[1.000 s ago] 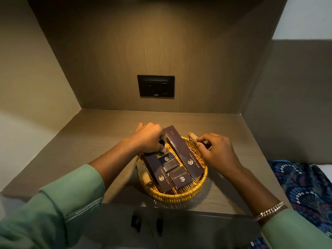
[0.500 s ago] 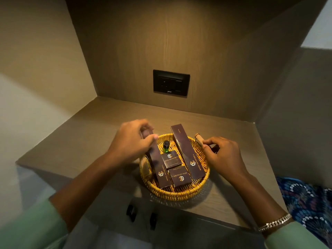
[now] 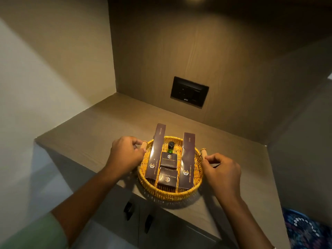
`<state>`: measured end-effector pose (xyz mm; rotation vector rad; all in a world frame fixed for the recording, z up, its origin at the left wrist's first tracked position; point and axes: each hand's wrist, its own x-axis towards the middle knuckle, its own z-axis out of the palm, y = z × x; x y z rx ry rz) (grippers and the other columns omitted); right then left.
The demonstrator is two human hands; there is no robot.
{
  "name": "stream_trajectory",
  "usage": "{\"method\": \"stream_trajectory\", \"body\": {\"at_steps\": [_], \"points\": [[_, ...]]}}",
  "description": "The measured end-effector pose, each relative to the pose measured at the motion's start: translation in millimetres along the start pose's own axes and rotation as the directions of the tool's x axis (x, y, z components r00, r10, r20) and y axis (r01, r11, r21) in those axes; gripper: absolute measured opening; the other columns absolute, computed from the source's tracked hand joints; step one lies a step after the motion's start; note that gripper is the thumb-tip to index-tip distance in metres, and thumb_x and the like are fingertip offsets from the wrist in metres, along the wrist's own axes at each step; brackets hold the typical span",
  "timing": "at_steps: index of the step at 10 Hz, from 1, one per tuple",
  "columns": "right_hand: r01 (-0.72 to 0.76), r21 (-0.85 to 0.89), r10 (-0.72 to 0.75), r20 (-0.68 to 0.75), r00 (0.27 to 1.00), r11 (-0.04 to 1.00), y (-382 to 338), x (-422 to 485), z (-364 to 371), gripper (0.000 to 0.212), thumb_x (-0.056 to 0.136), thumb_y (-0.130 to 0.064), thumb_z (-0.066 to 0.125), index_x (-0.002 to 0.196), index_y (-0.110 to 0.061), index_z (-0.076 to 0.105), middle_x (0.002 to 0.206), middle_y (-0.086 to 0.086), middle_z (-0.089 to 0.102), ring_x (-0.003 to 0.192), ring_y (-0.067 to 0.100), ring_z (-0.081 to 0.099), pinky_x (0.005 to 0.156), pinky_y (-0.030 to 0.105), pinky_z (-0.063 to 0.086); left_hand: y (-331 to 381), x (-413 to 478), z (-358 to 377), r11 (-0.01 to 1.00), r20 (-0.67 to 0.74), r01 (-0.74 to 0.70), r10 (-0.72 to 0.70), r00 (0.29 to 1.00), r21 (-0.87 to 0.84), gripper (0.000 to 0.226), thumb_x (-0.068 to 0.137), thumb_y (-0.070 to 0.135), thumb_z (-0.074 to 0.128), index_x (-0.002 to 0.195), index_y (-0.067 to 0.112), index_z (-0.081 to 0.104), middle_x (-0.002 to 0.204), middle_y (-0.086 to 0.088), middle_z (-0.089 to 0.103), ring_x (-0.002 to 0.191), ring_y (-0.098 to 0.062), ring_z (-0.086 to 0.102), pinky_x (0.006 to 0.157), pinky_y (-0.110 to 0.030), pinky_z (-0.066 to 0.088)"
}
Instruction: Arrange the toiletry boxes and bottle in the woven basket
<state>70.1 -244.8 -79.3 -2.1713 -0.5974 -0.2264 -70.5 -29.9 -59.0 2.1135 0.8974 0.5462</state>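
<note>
A round yellow woven basket point(image 3: 168, 194) sits near the counter's front edge. Inside lie two long dark boxes, a left one point(image 3: 156, 155) and a right one point(image 3: 187, 162), both sticking out past the far rim. Between them lie two small square boxes, one farther point(image 3: 168, 159) and one nearer point(image 3: 167, 177). A small green bottle with a black cap point(image 3: 170, 147) stands behind them. My left hand point(image 3: 125, 155) grips the basket's left wooden handle point(image 3: 143, 145). My right hand point(image 3: 221, 170) grips the right handle point(image 3: 203, 153).
The wooden counter point(image 3: 100, 130) sits in a niche with walls on the left, back and right. A black socket plate point(image 3: 189, 91) is on the back wall. Cabinet door pulls point(image 3: 128, 208) hang below the counter edge. Patterned blue fabric point(image 3: 305, 230) lies at the lower right.
The long left box has been straightened parallel to the right one. My left hand has left that box and closed on the basket's left handle. The view has shifted left.
</note>
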Motion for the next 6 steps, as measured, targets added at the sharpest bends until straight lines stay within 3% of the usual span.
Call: {"method": "stream_trajectory", "body": {"at_steps": [2, 3, 4, 5, 6], "points": [[-0.065, -0.05, 0.063, -0.038, 0.997, 0.997, -26.6, 8.3, 27.5, 0.017, 0.082, -0.016, 0.066, 0.065, -0.016, 0.069, 0.061, -0.002, 0.064, 0.06, 0.012, 0.059, 0.055, 0.029, 0.05, -3.6, 52.2, -8.5, 1.0, -0.025, -0.017, 0.017, 1.0, 0.003, 0.019, 0.083, 0.027, 0.072, 0.07, 0.013, 0.073, 0.07, -0.006, 0.071, 0.068, -0.024, 0.067, 0.068, -0.043, 0.06], [-0.121, -0.11, 0.116, -0.049, 0.992, 0.987, -40.0, 13.1, 42.0, 0.021, 0.084, -0.015, 0.064, 0.063, -0.016, 0.065, 0.059, -0.003, 0.06, 0.058, 0.011, 0.056, 0.049, 0.026, 0.045, -7.5, 73.0, -12.6, 1.0, 0.027, -0.031, 0.031, 0.999, -0.002, 0.021, 0.084, 0.028, 0.071, 0.068, 0.014, 0.071, 0.069, -0.006, 0.071, 0.069, -0.022, 0.067, 0.068, -0.045, 0.06], [-0.162, -0.144, 0.152, -0.081, 0.985, 0.976, -57.4, 13.8, 50.5, 0.026, 0.086, -0.017, 0.064, 0.061, -0.023, 0.058, 0.059, -0.006, 0.056, 0.056, 0.007, 0.053, 0.046, 0.019, 0.034, -11.7, 85.6, -22.4, 0.998, 0.096, -0.066, 0.066, 0.993, 0.006, 0.013, 0.084, 0.023, 0.07, 0.073, 0.016, 0.07, 0.079, -0.008, 0.072, 0.074, -0.022, 0.067, 0.071, -0.046, 0.061], [-0.234, -0.197, 0.224, -0.075, 0.972, 0.952, -76.6, 5.9, 53.8, 0.022, 0.087, -0.023, 0.064, 0.066, -0.024, 0.059, 0.063, -0.005, 0.059, 0.059, 0.008, 0.056, 0.05, 0.026, 0.049, -19.8, 90.4, -43.1, 0.986, 0.219, -0.167, 0.158, 0.963, 0.027, 0.024, 0.083, 0.026, 0.07, 0.105, 0.015, 0.068, 0.105, -0.012, 0.069, 0.093, -0.023, 0.065, 0.083, -0.043, 0.058], [-0.203, -0.312, 0.202, -0.038, 0.979, 0.928, -97.5, 1.4, 40.2, 0.022, 0.087, -0.038, 0.062, 0.093, -0.017, 0.064, 0.089, 0.003, 0.066, 0.079, 0.016, 0.06, 0.069, 0.035, 0.055, -10.3, 82.9, -59.8, 0.933, 0.267, -0.354, 0.324, 0.908, 0.071, 0.056, 0.087, 0.036, 0.064, 0.136, 0.017, 0.048, 0.137, -0.012, 0.055, 0.123, -0.026, 0.051, 0.097, -0.041, 0.046]]}}
